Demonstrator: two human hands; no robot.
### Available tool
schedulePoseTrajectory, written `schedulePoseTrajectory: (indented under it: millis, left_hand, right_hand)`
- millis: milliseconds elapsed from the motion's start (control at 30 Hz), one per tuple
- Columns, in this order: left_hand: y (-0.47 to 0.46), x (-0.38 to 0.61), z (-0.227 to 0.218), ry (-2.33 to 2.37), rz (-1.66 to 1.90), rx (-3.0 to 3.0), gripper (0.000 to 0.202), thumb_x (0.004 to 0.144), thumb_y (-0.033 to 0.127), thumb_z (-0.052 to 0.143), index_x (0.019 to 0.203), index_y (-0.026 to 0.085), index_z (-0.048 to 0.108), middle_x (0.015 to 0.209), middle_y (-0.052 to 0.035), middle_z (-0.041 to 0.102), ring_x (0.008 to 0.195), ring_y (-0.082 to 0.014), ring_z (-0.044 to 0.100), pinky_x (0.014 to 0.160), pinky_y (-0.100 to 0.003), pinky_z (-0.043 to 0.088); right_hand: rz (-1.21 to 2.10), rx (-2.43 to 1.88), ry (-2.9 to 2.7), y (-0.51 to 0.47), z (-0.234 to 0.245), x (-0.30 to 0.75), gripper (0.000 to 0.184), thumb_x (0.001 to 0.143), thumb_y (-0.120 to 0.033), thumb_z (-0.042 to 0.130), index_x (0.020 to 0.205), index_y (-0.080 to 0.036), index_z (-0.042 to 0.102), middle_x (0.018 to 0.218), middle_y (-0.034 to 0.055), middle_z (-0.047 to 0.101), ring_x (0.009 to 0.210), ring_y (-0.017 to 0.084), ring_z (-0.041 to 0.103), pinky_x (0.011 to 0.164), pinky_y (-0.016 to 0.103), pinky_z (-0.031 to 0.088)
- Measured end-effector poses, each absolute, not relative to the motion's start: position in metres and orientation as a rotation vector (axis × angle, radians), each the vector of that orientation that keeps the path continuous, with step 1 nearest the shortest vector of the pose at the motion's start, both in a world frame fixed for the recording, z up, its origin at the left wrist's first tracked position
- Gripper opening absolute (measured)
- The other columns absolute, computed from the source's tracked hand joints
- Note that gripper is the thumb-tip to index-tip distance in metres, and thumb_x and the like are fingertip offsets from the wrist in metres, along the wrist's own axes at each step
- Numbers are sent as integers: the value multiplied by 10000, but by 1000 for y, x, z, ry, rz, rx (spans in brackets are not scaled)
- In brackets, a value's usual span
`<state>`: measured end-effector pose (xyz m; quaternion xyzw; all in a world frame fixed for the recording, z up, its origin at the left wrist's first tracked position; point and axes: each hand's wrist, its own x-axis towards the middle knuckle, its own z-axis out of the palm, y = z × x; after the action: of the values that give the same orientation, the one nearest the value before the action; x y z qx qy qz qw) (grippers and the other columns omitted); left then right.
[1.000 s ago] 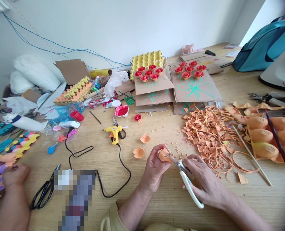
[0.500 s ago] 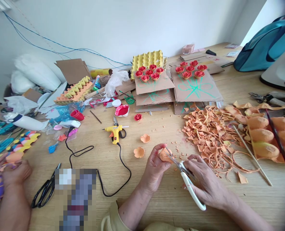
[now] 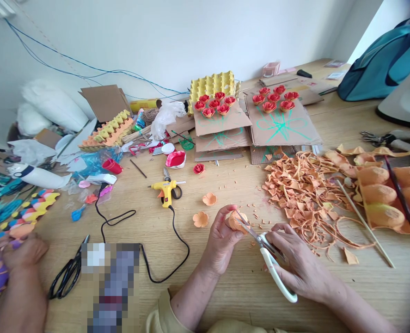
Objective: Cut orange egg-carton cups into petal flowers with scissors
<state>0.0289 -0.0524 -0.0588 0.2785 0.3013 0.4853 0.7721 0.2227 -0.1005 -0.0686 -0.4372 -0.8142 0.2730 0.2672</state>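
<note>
My left hand (image 3: pixel 222 243) pinches a small orange egg-carton cup (image 3: pixel 237 221) between thumb and fingers. White-handled scissors (image 3: pixel 272 268) are gripped in my right hand (image 3: pixel 295 261), their blades lying against the cup's edge. Two cut orange flower shapes, one a five-petalled piece (image 3: pixel 200 219) and the other a cupped piece (image 3: pixel 209 199), rest on the table just left of my hands. Behind them sits a single red paper rose (image 3: pixel 198 169). To the right spreads a heap of orange carton scraps (image 3: pixel 295 185).
A yellow glue gun (image 3: pixel 166 190) with a trailing black cord lies left of my hands, near a dish of red paint (image 3: pixel 175 159). Red roses stand on cardboard sheets (image 3: pixel 283 127) at the back. Black scissors (image 3: pixel 68 273) lie near another person's hand (image 3: pixel 26 252). An orange egg carton (image 3: pixel 381 196) is at right.
My hands and the scissors keep almost the same pose at the cup. The other person's hand at the left has shifted slightly; the view itself has moved a little.
</note>
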Motion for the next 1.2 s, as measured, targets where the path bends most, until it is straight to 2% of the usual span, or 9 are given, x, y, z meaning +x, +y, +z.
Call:
schedulePoseTrajectory:
  millis: [600, 733, 933, 1067, 1200]
  left_hand:
    - [-50, 24, -63, 671, 1070, 656, 551, 677, 181, 847, 1169, 261, 612, 921, 13, 690, 810, -118, 626, 849, -280, 476]
    - [-50, 22, -65, 660, 1069, 658, 546, 683, 163, 837, 1175, 256, 622, 923, 9, 692, 820, -119, 621, 841, -271, 476]
    - [-47, 20, -65, 663, 1084, 667, 511, 699, 177, 825, 1169, 257, 640, 960, 4, 685, 879, -121, 608, 843, -252, 467]
    - [-47, 21, -66, 669, 1050, 643, 495, 683, 203, 839, 1135, 251, 642, 951, 1, 672, 824, -117, 597, 803, -258, 468]
    - [-49, 24, -66, 694, 1020, 601, 453, 673, 191, 849, 1074, 228, 642, 916, 12, 654, 777, -98, 576, 779, -241, 456]
  right_hand:
    - [759, -1183, -2192, -102, -67, 225, 157, 967, -310, 486, 844, -244, 413, 765, 30, 565, 761, 234, 532, 738, 401, 451]
    - [743, -1192, -2209, -101, -67, 226, 136, 977, -322, 473, 876, -235, 447, 812, 56, 609, 792, 240, 558, 745, 403, 462]
    - [686, -1167, -2160, -99, -66, 226, 154, 993, -336, 483, 879, -234, 507, 766, 45, 623, 743, 219, 587, 700, 361, 475]
    - [718, -1215, -2083, -99, -70, 225, 190, 995, -348, 487, 847, -233, 521, 724, 28, 602, 728, 207, 569, 686, 336, 479]
    - [845, -1326, -1858, -99, -74, 225, 272, 976, -423, 529, 787, -228, 546, 740, 23, 599, 699, 190, 552, 637, 303, 474]
